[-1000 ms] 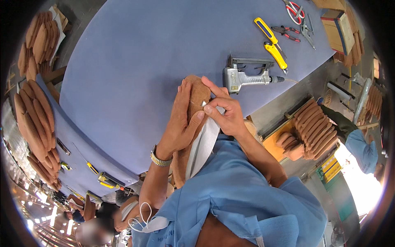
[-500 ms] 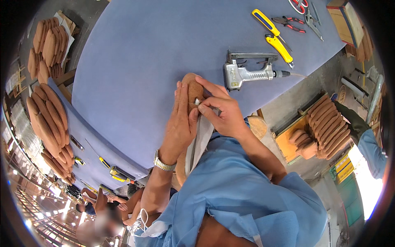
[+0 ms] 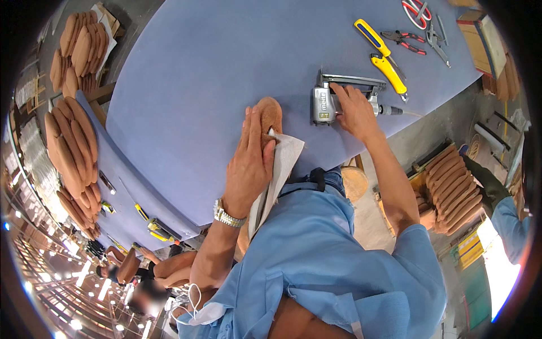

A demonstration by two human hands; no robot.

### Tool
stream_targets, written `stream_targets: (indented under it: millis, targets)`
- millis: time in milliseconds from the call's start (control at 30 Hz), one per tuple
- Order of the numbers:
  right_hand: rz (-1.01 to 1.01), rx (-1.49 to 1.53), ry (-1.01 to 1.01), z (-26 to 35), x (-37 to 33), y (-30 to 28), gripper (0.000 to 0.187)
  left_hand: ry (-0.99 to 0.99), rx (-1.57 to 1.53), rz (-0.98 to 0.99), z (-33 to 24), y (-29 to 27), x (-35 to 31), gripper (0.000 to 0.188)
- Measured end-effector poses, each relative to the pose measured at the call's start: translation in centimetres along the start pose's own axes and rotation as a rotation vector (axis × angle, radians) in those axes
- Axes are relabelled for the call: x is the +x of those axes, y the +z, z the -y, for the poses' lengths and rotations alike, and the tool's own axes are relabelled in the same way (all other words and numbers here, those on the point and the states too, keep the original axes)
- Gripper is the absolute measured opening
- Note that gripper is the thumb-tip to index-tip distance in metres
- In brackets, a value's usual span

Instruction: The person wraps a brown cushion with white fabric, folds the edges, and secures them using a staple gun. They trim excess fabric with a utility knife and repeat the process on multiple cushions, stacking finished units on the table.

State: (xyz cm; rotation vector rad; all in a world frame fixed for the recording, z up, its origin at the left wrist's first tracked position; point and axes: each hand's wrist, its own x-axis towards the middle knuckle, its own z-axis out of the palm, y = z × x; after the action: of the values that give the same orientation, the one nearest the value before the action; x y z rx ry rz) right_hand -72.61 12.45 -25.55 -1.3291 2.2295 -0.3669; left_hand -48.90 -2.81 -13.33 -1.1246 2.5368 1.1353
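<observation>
A brown fabric-covered padded piece [image 3: 272,113] with a rounded end lies at the near edge of the blue table. My left hand [image 3: 247,172] is closed along its left side, thumb pressing near a fold. A loose flap of white cloth [image 3: 288,153] spreads from the piece toward my body. To the right, my right hand [image 3: 358,114] has its fingers around the handle of a silver pneumatic staple gun [image 3: 323,107], which lies on its side on the table. Part of the handle is hidden by the hand.
Beyond the staple gun lie a yellow screwdriver [image 3: 372,37], a yellow cutter [image 3: 389,74], red-handled pliers [image 3: 404,40] and red scissors [image 3: 416,14]. Brown pads [image 3: 70,147] are piled at left, more [image 3: 454,189] at right. A co-worker [image 3: 164,271] sits at lower left.
My right hand has left the brown padded piece and moved right onto the staple gun's handle. The white cloth flap now hangs out to the right. My left hand stays on the piece.
</observation>
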Motion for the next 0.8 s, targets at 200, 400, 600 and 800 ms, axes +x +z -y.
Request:
stream_targets:
  millis: [200, 400, 600, 800]
  targets:
    - [0.059, 0.650, -0.060, 6.0, -1.5, -10.3, 0.077, 0.002, 0.009, -0.075, 0.1, 0.8, -0.5, 0.069]
    - [0.110, 0.822, -0.254, 11.2, -3.8, -11.4, 0.080, 0.029, -0.018, -0.123, 0.3, 1.3, -0.5, 0.073]
    - [0.144, 0.742, -0.203, 12.4, -4.1, -9.4, 0.083, -0.017, -0.065, -0.076, -0.2, 0.6, -0.6, 0.075]
    - [0.199, 0.721, -0.161, 12.7, -4.4, -9.4, 0.082, -0.024, -0.050, -0.037, -0.3, 0.2, -0.5, 0.078]
